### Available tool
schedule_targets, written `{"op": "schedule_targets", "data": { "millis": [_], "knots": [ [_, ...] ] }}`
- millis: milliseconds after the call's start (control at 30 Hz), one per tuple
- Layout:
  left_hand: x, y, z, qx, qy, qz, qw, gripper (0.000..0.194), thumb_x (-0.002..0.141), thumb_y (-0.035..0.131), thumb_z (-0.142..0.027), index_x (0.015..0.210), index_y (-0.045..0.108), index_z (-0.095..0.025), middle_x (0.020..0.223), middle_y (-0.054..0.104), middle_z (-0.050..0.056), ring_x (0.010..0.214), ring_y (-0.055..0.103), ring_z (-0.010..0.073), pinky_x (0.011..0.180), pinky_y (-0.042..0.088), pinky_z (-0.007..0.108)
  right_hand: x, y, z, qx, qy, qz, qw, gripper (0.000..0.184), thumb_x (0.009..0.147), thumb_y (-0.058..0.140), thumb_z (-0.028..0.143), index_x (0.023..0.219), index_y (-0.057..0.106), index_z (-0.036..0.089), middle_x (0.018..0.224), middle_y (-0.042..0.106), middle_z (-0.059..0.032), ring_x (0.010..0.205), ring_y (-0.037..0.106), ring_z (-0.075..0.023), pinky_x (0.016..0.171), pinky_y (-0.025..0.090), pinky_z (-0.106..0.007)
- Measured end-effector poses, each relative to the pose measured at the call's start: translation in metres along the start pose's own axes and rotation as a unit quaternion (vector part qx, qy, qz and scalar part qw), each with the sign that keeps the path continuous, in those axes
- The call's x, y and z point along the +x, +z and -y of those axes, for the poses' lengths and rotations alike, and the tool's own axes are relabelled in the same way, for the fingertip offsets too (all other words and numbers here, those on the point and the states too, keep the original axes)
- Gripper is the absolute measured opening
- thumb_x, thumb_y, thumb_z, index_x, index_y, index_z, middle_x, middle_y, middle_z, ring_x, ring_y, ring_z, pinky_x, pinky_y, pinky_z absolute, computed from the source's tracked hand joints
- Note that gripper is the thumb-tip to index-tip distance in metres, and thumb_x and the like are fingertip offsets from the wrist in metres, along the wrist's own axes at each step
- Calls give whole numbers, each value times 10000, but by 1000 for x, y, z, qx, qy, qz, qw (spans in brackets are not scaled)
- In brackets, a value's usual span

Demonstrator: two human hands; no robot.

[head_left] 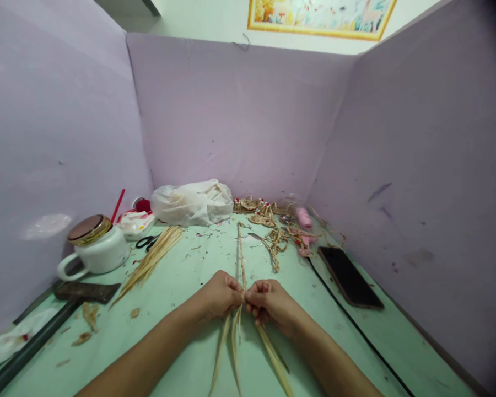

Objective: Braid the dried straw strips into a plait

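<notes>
A thin straw braid (242, 256) runs straight away from me down the middle of the green table. At its near end, my left hand (223, 295) and my right hand (268, 300) pinch it from either side, fingertips almost touching. Loose flat straw strands (234, 350) hang toward me below the left fingers. More strands (275, 358) fan out beneath the right hand. The exact crossing between the fingertips is hidden. To the left lies a bundle of loose straw (157, 256), apart from both hands.
At left stand a lidded white mug (103, 253), a hammer (72, 300) and black scissors (146, 241). A white plastic bag (194, 203) lies at the back. Braided pieces (275, 240), pink thread (303, 218), a black cable (347, 314) and a phone (349, 275) are at right. Purple walls (235, 121) enclose the table.
</notes>
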State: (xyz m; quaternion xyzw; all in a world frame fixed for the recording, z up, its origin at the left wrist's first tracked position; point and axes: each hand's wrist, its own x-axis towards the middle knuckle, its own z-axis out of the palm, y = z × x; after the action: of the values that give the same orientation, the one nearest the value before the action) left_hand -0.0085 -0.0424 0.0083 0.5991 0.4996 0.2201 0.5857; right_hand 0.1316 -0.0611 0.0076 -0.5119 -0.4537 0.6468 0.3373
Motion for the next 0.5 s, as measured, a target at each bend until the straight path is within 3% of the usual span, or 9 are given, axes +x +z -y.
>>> {"op": "schedule_targets", "data": {
  "millis": [133, 267, 433, 500],
  "knots": [
    [-5, -3, -1, 146, 40, -39, 988, 108, 522, 437, -173, 418, 448, -149, 351, 328, -47, 364, 267, 54, 386, 186, 196, 2, 4, -2, -27, -17, -20, 999, 56, 557, 527, 168, 549, 480, 139, 395, 469, 43, 328, 358, -43, 301, 305, -162],
    [-18, -4, -13, 271, 13, -52, 961, 160, 558, 434, -192, 445, 531, -136, 381, 413, -9, 398, 366, 89, 423, 233, 203, 2, 7, -3, -18, -26, -18, 999, 74, 564, 521, 184, 543, 460, 146, 395, 461, 52, 322, 347, -37, 301, 298, -157],
    [-38, 15, -20, 377, 36, -125, 917, 175, 623, 452, -219, 502, 557, -146, 487, 470, 30, 481, 429, 120, 484, 256, 221, 3, 7, -6, -13, -26, -17, 999, 87, 566, 529, 186, 551, 453, 147, 425, 506, 38, 318, 356, -39, 288, 243, -153],
    [-44, 26, -18, 384, 41, -118, 915, 184, 661, 438, -216, 628, 606, -148, 619, 543, 75, 589, 494, 163, 552, 301, 243, 3, 7, -8, -13, -24, -23, 999, 80, 566, 530, 177, 555, 457, 145, 404, 481, 48, 311, 353, -37, 284, 210, -152]
  ]
}}
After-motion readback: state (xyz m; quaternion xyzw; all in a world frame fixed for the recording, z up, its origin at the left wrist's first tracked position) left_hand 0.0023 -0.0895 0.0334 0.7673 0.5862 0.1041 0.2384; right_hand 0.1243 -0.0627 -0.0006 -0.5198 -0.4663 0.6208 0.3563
